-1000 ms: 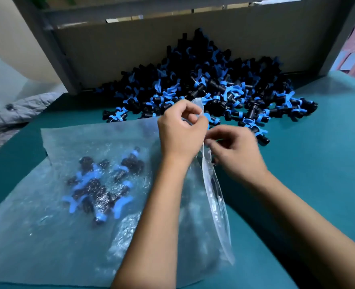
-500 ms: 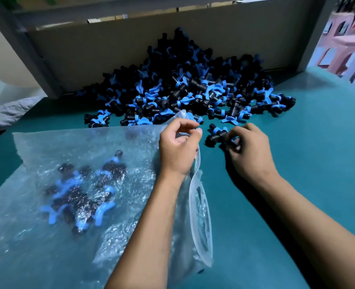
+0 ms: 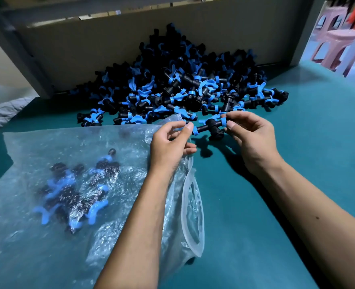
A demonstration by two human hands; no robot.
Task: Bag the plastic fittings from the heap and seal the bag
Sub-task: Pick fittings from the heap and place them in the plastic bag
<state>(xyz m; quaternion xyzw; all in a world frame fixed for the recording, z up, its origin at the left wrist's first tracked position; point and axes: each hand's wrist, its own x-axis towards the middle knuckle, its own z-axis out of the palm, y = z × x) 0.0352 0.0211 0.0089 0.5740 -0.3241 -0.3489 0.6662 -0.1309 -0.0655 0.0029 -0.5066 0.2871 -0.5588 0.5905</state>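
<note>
A big heap of black and blue plastic fittings (image 3: 185,88) lies at the back of the teal table. A clear plastic bag (image 3: 68,184) lies flat at the front left, with several fittings (image 3: 72,192) inside it. My left hand (image 3: 170,147) pinches the upper edge of the bag's mouth (image 3: 193,215), which gapes to the right. My right hand (image 3: 249,138) pinches one black and blue fitting (image 3: 211,127) by its right end. That fitting hangs just above the table, right of the bag's top corner, close to my left fingertips.
A cardboard wall (image 3: 110,44) in a grey metal frame stands behind the heap. Pink plastic stools (image 3: 339,40) show at the far right. Grey cloth (image 3: 1,113) lies off the table's left edge. The teal table (image 3: 297,163) stretches bare to the right.
My right hand let go of the bag's mouth, reached the heap's edge and lifted one fitting toward the bag. The bag's mouth sagged wider. My left hand kept its hold.
</note>
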